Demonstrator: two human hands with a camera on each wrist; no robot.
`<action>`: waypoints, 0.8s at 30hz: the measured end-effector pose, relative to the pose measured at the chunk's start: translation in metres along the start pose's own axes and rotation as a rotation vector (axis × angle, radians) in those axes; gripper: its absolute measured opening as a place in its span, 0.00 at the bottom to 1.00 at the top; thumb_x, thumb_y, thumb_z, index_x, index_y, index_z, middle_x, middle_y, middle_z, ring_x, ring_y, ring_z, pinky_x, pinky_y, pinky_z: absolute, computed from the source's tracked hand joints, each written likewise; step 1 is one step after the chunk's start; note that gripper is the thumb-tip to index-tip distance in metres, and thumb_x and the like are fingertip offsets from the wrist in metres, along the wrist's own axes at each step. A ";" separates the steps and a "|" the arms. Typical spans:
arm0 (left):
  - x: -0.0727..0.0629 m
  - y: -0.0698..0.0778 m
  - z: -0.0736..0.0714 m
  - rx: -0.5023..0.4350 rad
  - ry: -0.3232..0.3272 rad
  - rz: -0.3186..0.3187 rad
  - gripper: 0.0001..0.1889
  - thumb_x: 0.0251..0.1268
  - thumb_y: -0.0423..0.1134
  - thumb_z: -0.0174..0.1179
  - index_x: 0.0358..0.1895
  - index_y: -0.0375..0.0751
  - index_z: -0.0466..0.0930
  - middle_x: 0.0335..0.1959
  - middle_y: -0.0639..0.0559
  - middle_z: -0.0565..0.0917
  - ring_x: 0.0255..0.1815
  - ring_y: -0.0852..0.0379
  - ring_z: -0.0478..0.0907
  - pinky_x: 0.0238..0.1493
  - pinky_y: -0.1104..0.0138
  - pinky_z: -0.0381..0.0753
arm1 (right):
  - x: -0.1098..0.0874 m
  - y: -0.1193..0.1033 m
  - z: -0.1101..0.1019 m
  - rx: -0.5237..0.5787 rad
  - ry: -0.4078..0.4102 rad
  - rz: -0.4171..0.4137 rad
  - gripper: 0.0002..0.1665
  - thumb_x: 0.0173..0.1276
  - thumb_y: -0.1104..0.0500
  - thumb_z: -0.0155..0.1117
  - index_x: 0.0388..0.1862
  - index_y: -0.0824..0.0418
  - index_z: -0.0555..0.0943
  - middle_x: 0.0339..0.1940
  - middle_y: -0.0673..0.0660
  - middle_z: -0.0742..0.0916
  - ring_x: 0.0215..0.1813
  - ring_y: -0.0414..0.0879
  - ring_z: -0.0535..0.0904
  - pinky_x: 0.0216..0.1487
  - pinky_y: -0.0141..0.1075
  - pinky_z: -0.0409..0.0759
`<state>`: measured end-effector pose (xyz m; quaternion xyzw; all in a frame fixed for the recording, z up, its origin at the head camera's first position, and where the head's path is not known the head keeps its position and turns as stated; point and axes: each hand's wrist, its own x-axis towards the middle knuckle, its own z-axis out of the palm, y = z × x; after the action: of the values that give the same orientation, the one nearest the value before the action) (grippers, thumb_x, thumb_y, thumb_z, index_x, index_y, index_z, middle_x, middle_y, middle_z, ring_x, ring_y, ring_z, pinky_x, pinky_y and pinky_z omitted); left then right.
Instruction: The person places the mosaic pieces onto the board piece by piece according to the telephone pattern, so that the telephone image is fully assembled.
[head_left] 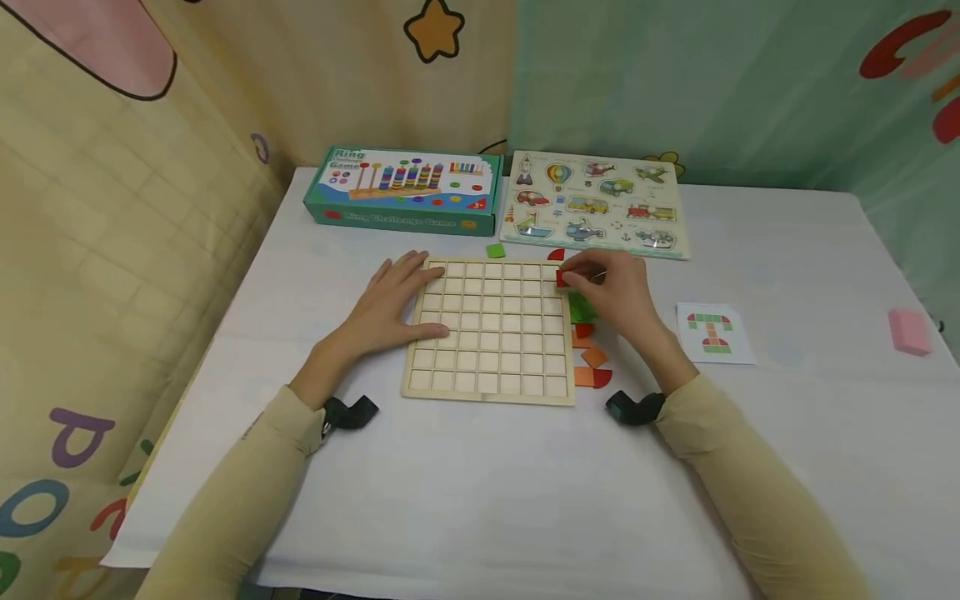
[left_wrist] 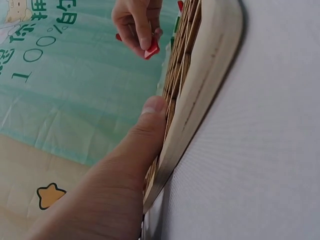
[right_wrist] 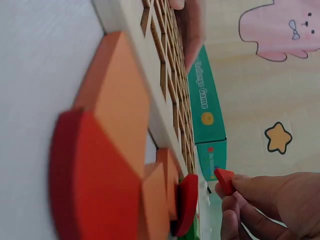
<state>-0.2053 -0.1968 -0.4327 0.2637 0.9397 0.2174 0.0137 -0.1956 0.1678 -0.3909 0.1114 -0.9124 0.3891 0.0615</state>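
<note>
A wooden grid board [head_left: 487, 402] with square cells lies flat on the table. My left hand [head_left: 396, 307] rests on its left edge, fingers spread, the thumb [left_wrist: 145, 127] lying over the rim. Above the board's upper right corner, my right hand [head_left: 618, 287] pinches a small red block [right_wrist: 225, 181] between thumb and fingertips. Along the board's right side lie orange blocks [head_left: 595, 357], red quarter-round blocks [head_left: 602, 378] and green blocks [head_left: 581, 308], partly under the right hand. One green square [head_left: 496, 250] and another red block [head_left: 556, 254] sit just beyond the far edge.
A pattern card [head_left: 716, 333] with red, green and orange shapes lies to the right. Behind the board are a ring game box [head_left: 405, 221] and a vehicle picture puzzle [head_left: 596, 204]. A pink block [head_left: 910, 332] sits near the table's right edge.
</note>
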 end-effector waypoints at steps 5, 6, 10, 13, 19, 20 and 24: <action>0.001 0.000 -0.001 -0.019 0.004 0.014 0.50 0.57 0.67 0.73 0.81 0.52 0.65 0.87 0.44 0.55 0.89 0.45 0.43 0.88 0.47 0.34 | 0.014 -0.010 0.010 0.017 -0.071 0.019 0.08 0.74 0.60 0.71 0.47 0.63 0.90 0.42 0.61 0.92 0.44 0.54 0.89 0.51 0.48 0.85; 0.001 0.001 -0.001 -0.024 0.006 0.020 0.50 0.57 0.66 0.73 0.81 0.52 0.65 0.87 0.44 0.55 0.89 0.45 0.43 0.88 0.47 0.35 | 0.017 -0.011 0.012 0.016 -0.083 0.016 0.08 0.74 0.60 0.71 0.46 0.63 0.90 0.42 0.61 0.92 0.44 0.54 0.89 0.50 0.48 0.85; 0.004 0.003 0.003 -0.020 0.001 0.030 0.50 0.58 0.67 0.72 0.82 0.52 0.65 0.87 0.44 0.55 0.89 0.46 0.43 0.88 0.47 0.35 | 0.017 -0.012 0.020 0.018 -0.113 0.018 0.07 0.73 0.61 0.72 0.45 0.63 0.89 0.39 0.61 0.92 0.41 0.53 0.88 0.48 0.46 0.85; 0.004 0.003 0.003 -0.008 -0.006 0.028 0.51 0.58 0.68 0.72 0.82 0.52 0.65 0.87 0.44 0.55 0.89 0.46 0.42 0.88 0.47 0.35 | 0.013 -0.011 0.025 0.014 -0.111 0.024 0.06 0.73 0.61 0.73 0.44 0.62 0.90 0.39 0.59 0.92 0.41 0.51 0.88 0.47 0.44 0.85; -0.001 0.004 0.000 -0.003 -0.005 0.018 0.51 0.57 0.68 0.73 0.81 0.51 0.65 0.87 0.44 0.55 0.89 0.45 0.43 0.88 0.48 0.34 | 0.010 -0.016 0.031 0.000 -0.093 -0.013 0.07 0.71 0.59 0.75 0.43 0.62 0.92 0.39 0.58 0.92 0.41 0.51 0.88 0.46 0.45 0.86; -0.002 0.003 -0.001 -0.001 -0.005 0.016 0.51 0.58 0.68 0.72 0.81 0.51 0.65 0.87 0.44 0.55 0.89 0.45 0.43 0.88 0.47 0.35 | 0.010 -0.017 0.031 -0.003 -0.095 -0.017 0.07 0.71 0.59 0.75 0.43 0.62 0.92 0.40 0.59 0.92 0.42 0.51 0.88 0.45 0.45 0.86; -0.004 0.001 -0.002 0.002 -0.008 0.010 0.50 0.58 0.67 0.72 0.81 0.50 0.65 0.87 0.43 0.55 0.89 0.44 0.43 0.88 0.47 0.35 | 0.011 -0.021 0.030 -0.017 -0.108 -0.028 0.08 0.72 0.60 0.73 0.44 0.63 0.93 0.44 0.61 0.91 0.45 0.53 0.88 0.46 0.47 0.87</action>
<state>-0.2015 -0.1992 -0.4304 0.2692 0.9385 0.2156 0.0159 -0.2022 0.1302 -0.3946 0.1447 -0.9160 0.3738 0.0186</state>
